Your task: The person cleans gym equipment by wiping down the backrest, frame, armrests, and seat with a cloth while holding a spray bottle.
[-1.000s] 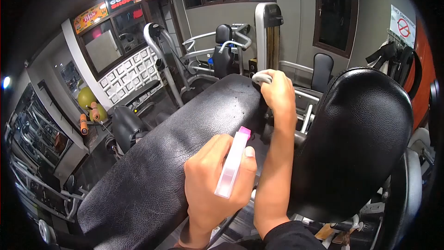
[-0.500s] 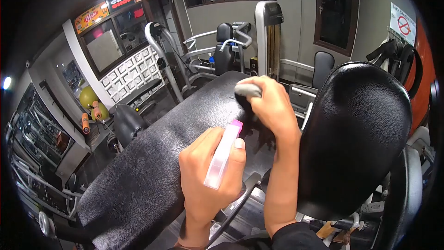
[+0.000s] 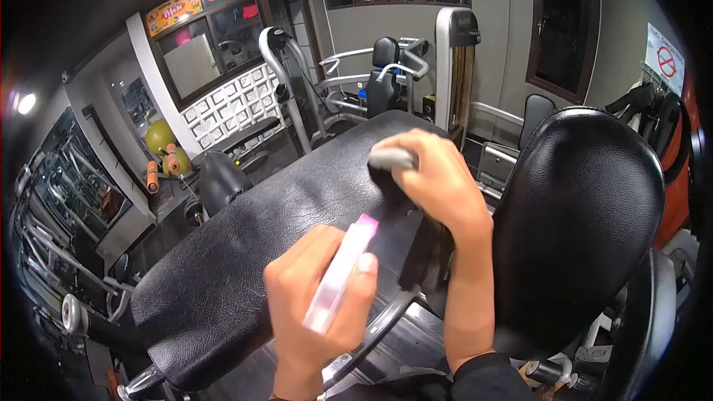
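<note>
My left hand (image 3: 297, 289) is closed around a slim, clear plastic container (image 3: 338, 278) with a pink end, held tilted above the near edge of a black padded bench (image 3: 215, 282). Close to the bench's far end, my right hand (image 3: 438, 174) grips a grey rounded pad (image 3: 394, 158). The pad's underside is dark and appears to rest on the leather; its exact kind is unclear. My right fingertips are partly hidden behind the hand.
An upright black backrest (image 3: 583, 230) rises close to my right forearm. A metal frame (image 3: 382, 327) runs beneath the bench. Farther back stand a grey machine column (image 3: 453, 67) and a seated machine (image 3: 385, 82). Yellow-green balls (image 3: 160, 136) lie at the left.
The view has shifted, so the room appears farther right. My right hand with the grey pad has moved left along the bench. My left hand has moved left and lower with the container.
</note>
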The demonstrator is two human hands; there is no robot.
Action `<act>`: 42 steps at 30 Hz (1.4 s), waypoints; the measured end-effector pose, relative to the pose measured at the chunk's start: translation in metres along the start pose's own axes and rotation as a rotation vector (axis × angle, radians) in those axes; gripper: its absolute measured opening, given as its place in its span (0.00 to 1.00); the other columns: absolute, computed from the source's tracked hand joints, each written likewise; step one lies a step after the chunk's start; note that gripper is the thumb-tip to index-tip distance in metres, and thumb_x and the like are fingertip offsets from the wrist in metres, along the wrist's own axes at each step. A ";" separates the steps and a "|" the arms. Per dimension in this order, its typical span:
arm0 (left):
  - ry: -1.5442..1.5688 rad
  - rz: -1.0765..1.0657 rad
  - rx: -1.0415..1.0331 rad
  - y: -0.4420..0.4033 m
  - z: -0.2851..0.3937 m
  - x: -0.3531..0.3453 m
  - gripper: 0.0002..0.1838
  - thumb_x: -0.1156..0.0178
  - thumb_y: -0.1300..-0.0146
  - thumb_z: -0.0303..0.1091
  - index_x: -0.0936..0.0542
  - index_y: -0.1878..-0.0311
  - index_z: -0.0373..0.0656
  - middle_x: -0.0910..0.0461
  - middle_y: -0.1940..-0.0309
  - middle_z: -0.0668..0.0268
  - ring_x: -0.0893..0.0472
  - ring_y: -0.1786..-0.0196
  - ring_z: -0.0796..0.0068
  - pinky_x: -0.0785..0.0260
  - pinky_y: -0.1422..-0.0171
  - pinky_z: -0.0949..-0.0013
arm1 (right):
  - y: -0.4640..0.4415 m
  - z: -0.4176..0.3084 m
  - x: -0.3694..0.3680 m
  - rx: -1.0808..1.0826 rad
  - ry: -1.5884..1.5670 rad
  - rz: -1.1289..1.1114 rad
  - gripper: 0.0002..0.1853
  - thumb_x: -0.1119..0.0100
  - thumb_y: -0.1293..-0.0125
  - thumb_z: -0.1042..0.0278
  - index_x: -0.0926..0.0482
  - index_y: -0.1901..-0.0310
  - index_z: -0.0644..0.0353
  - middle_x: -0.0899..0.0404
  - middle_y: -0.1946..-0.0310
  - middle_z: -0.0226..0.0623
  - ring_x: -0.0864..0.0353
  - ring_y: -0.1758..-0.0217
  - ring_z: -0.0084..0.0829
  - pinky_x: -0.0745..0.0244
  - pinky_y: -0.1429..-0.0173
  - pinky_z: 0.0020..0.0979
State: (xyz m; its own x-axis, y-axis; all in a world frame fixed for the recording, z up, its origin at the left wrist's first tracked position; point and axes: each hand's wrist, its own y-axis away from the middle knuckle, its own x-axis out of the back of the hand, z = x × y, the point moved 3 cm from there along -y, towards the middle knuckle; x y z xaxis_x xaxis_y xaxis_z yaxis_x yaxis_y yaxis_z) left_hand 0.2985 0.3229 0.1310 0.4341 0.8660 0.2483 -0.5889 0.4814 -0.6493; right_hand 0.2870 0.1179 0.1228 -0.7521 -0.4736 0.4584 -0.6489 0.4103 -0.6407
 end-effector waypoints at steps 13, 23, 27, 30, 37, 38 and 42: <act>-0.062 0.033 0.057 0.011 0.005 0.028 0.08 0.39 0.46 0.29 0.24 0.75 0.35 0.32 0.82 0.59 0.32 0.82 0.60 0.41 0.76 0.63 | -0.022 -0.027 -0.019 0.151 -0.061 -0.204 0.15 0.37 0.49 0.82 0.13 0.58 0.59 0.14 0.62 0.42 0.14 0.56 0.40 0.23 0.49 0.33; -0.065 0.015 0.055 0.011 0.006 0.028 0.08 0.39 0.46 0.29 0.23 0.73 0.34 0.31 0.82 0.59 0.31 0.82 0.59 0.40 0.76 0.62 | -0.062 -0.042 -0.082 0.248 0.217 -0.252 0.15 0.40 0.50 0.78 0.11 0.63 0.50 0.13 0.65 0.43 0.14 0.56 0.47 0.20 0.48 0.42; -0.092 0.040 0.139 0.015 0.005 0.030 0.25 0.42 0.44 0.47 0.21 0.72 0.25 0.24 0.80 0.57 0.24 0.86 0.73 0.35 0.81 0.74 | -0.035 -0.055 -0.073 0.333 0.101 -0.174 0.13 0.38 0.50 0.76 0.13 0.61 0.55 0.14 0.62 0.44 0.15 0.55 0.47 0.22 0.47 0.41; -0.093 0.045 0.158 0.017 0.007 0.030 0.27 0.42 0.45 0.48 0.21 0.72 0.25 0.23 0.80 0.57 0.24 0.86 0.72 0.35 0.80 0.74 | -0.026 -0.042 -0.042 0.094 0.063 -0.223 0.13 0.36 0.47 0.75 0.12 0.59 0.55 0.14 0.63 0.45 0.14 0.56 0.46 0.22 0.49 0.39; -0.131 0.094 0.216 0.017 0.009 0.031 0.28 0.42 0.46 0.51 0.21 0.70 0.26 0.22 0.80 0.56 0.24 0.86 0.72 0.37 0.80 0.75 | -0.009 -0.043 -0.040 0.234 0.132 0.056 0.12 0.39 0.49 0.80 0.13 0.63 0.56 0.16 0.62 0.41 0.16 0.57 0.45 0.23 0.49 0.42; -0.088 0.088 0.205 0.017 0.011 0.031 0.19 0.42 0.44 0.41 0.20 0.71 0.29 0.23 0.80 0.59 0.24 0.85 0.72 0.37 0.79 0.74 | 0.000 -0.053 -0.044 0.280 0.043 -0.019 0.12 0.39 0.49 0.80 0.13 0.62 0.56 0.17 0.63 0.41 0.17 0.56 0.46 0.23 0.49 0.41; -0.018 0.134 0.196 0.016 0.014 0.027 0.15 0.42 0.42 0.37 0.20 0.71 0.30 0.24 0.80 0.62 0.24 0.85 0.76 0.37 0.79 0.75 | 0.023 -0.064 -0.029 0.350 -0.148 -0.156 0.14 0.37 0.50 0.82 0.14 0.60 0.59 0.17 0.61 0.43 0.17 0.58 0.48 0.23 0.52 0.38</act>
State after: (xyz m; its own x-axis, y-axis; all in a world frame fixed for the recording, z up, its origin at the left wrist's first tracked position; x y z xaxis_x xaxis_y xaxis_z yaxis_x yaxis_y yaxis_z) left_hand 0.2913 0.3564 0.1371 0.3322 0.9252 0.1833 -0.7620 0.3778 -0.5260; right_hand 0.2861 0.1913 0.1343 -0.6066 -0.6269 0.4889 -0.6560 0.0474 -0.7532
